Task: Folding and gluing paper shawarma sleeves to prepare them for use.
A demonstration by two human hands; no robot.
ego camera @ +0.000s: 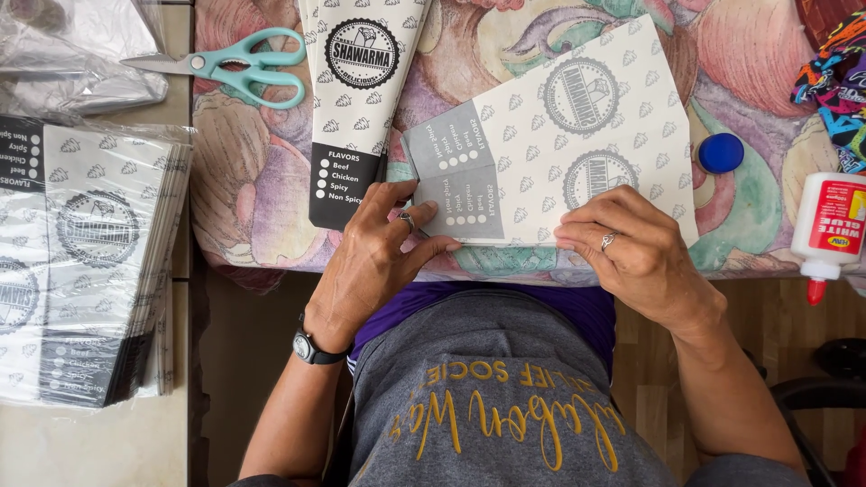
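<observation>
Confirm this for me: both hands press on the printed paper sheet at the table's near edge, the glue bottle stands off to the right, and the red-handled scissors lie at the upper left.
One detail is wrong: the scissors have teal handles, not red, as the head view shows. The rest holds: the left hand and right hand press on the printed paper sheet at the table's near edge, and the glue bottle stands off to the right.

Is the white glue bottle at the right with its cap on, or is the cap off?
Off. The glue bottle shows its bare red nozzle tip, pointing toward the person, and a blue cap lies apart on the patterned cloth.
</observation>
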